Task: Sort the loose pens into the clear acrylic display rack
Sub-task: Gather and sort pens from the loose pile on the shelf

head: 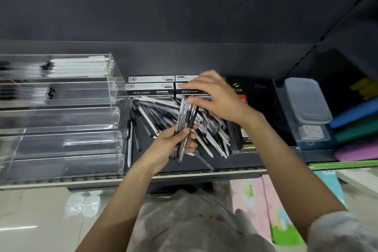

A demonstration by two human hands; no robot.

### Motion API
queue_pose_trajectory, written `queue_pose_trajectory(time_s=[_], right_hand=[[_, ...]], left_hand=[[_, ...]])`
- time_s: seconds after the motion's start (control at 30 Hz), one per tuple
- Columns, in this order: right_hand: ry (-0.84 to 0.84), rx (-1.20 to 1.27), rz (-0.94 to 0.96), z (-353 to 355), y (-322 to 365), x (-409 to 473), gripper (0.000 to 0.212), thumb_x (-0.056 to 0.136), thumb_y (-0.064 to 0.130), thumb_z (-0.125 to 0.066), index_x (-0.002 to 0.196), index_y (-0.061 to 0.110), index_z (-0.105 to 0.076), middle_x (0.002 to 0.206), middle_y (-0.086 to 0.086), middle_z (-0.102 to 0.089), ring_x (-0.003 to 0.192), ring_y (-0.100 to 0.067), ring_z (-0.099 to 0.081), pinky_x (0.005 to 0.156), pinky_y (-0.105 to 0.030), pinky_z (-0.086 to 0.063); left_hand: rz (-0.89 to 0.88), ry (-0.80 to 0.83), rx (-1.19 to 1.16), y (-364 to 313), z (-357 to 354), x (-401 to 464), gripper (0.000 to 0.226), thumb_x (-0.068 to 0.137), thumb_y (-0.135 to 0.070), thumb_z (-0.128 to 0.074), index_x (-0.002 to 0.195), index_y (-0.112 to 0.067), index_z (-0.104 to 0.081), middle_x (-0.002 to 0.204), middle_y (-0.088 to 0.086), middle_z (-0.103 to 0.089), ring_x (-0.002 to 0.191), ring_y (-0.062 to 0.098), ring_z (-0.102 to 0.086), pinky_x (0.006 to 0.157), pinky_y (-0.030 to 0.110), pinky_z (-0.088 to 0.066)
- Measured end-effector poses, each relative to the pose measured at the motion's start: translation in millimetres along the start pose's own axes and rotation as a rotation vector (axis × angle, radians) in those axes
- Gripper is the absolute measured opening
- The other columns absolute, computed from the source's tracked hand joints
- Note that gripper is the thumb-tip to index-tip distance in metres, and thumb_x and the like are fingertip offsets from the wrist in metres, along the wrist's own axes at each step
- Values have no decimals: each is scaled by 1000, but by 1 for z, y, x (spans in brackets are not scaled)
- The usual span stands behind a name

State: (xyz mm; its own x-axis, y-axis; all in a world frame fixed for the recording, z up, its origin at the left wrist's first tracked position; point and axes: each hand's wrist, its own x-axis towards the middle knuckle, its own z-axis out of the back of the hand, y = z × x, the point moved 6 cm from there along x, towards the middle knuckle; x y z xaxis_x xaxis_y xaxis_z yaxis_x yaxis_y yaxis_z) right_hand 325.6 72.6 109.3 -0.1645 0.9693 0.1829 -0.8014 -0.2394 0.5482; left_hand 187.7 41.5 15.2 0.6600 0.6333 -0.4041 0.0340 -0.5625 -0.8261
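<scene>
- Clear-barrelled pens with black grips, a bundle (185, 127), stand in the left hand (173, 145); grip closed round the bundle's lower half, tips pointing down toward the near edge, caps pointing far and slightly right.
- Right hand (216, 98) sits over the top of the bundle, fingers bent, fingertips at the cap ends. Whether it pinches one pen or only evens the ends, cannot tell; image blurred there.
- Long axis of the bundle runs near–far. Rack slots run left–right. Judgement: bundle needs roughly a quarter turn before it can lie in a tier.
- Clear acrylic rack (61, 116) stands on the shelf (235, 166) just left of the hands, stepped tiers rising toward the far side. Left hand is the nearer one to it.
- Rack contents: farthest tier holds white pens (81, 66) lying left–right; the next tier down shows some clear pens at its left part; one near tier holds what looks like a single clear pen (90, 141); the other tiers look unfilled, though glare hides detail.
- Loose pile of pens (208, 129) lies on the shelf under and right of the hands, mixed white and dark, axes in all directions.
- Pen boxes (151, 88) stacked at the far side of the pile; a lidded plastic tub (306, 100) farther right, contents not visible.
</scene>
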Motion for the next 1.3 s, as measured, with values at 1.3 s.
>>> queue_pose_trajectory(time_s=[1.3], right_hand=[[-828, 803, -763, -70, -21, -121, 4, 90, 10, -61, 91, 13, -61, 82, 17, -68, 62, -8, -67, 62, -23, -56]], left_hand=[[-214, -478, -98, 14, -29, 23, 42, 96, -15, -54, 123, 16, -42, 50, -12, -47, 62, 0, -55, 94, 27, -49]])
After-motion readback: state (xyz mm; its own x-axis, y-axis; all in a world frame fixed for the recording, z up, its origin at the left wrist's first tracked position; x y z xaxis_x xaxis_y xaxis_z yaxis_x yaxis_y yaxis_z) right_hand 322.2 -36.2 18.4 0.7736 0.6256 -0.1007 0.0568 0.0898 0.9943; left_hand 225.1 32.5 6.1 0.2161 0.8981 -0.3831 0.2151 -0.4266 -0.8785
